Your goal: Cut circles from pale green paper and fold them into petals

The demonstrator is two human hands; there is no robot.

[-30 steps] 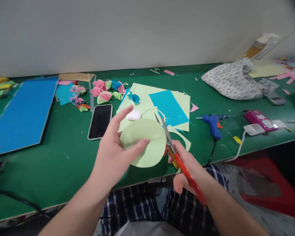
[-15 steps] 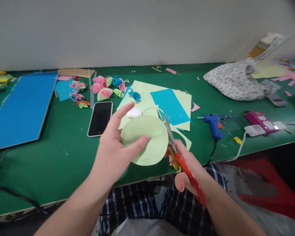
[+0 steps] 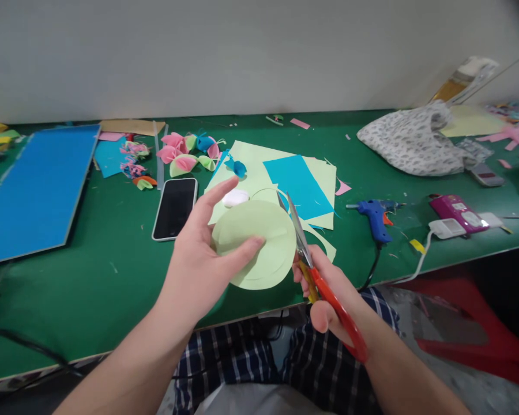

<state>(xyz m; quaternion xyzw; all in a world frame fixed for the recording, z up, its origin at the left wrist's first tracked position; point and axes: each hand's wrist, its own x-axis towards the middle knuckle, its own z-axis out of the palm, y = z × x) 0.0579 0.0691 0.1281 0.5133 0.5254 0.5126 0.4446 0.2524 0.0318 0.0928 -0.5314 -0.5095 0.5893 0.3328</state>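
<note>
My left hand (image 3: 207,248) pinches a pale green paper disc (image 3: 272,230), its thumb pressed flat on the face and the other fingers behind. A faint curved line runs near the disc's lower rim. In my right hand (image 3: 333,288) is a pair of scissors (image 3: 303,242) with a red and a yellow handle. Their blades stand slightly apart at the disc's right edge. Beyond the disc lie pale green sheets (image 3: 251,155), a blue paper piece (image 3: 300,184) and a small white oval object (image 3: 236,199).
A black-screened phone (image 3: 175,207) lies left of my hands, with pink and green paper petals (image 3: 181,155) behind it. A blue board (image 3: 38,190) is far left. On the right are a blue glue gun (image 3: 374,219), a power strip with plugs (image 3: 462,219) and a patterned cloth (image 3: 409,141).
The disc and both hands stay almost in place. The scissors' red handle has swung slightly outward to the right, and the whole view has shifted a little.
</note>
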